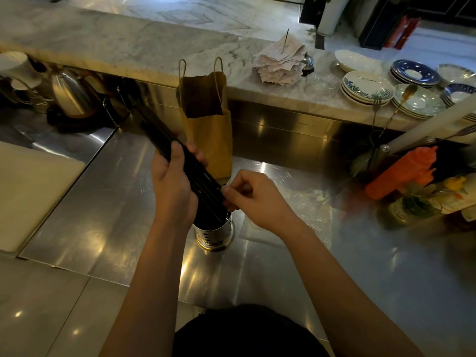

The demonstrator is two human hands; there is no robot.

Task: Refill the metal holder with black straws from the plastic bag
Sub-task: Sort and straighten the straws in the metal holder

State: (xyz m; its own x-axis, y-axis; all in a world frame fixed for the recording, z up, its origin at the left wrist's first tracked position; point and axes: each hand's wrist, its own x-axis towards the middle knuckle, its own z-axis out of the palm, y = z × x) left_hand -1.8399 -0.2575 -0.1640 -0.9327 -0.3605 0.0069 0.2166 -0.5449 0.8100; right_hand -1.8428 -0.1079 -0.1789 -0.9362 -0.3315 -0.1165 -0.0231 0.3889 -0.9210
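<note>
We see a thick bundle of black straws [206, 184] slanting up and leftward out of the shiny, perforated metal holder [214, 235], lower ends inside its mouth. The clear plastic bag [306, 202] lies crumpled flat just right of the holder.

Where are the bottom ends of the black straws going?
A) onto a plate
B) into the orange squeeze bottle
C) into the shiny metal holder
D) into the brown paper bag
C: the black straws, gripped as a bundle by the left hand, slant down into the metal holder, and the right hand pinches them just above its mouth.
</note>
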